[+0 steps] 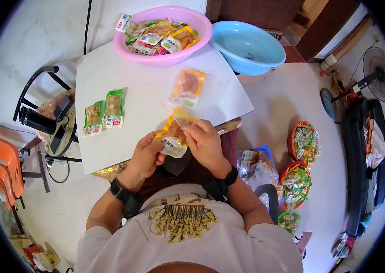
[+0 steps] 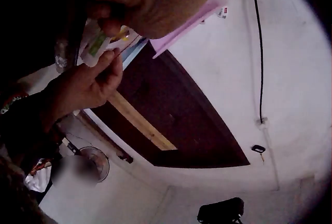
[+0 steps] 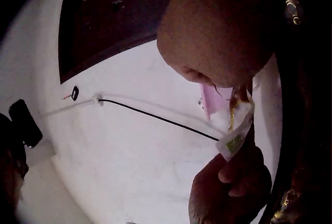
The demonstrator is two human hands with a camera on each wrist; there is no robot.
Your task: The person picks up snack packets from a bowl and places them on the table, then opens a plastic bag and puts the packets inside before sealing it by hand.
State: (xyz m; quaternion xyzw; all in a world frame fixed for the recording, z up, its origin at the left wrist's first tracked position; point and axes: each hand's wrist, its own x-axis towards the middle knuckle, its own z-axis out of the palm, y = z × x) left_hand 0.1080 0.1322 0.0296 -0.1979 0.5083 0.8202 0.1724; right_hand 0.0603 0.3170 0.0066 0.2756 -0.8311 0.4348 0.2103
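In the head view, a yellow-edged snack packet [image 1: 172,136] with a clear window and white label is held above the near edge of the white table [image 1: 147,100]. My left hand [image 1: 145,154] pinches its lower left side. The thumb and fingers of my right hand [image 1: 206,143] pinch it at the upper right, where clear film shows. Farther up the table lies another yellow-edged packet [image 1: 190,85] with clear plastic around it. Two green-edged packets [image 1: 93,118] lie side by side at the left. The right wrist view shows the held packet [image 3: 234,140] between both hands.
At the table's far edge stands a pink basin [image 1: 197,27] heaped with packets, beside a light blue basin [image 1: 251,50]. Baskets of green packets [image 1: 296,184] are on the floor at right. A round stool [image 1: 63,118] and orange chairs [image 1: 6,154] are at left.
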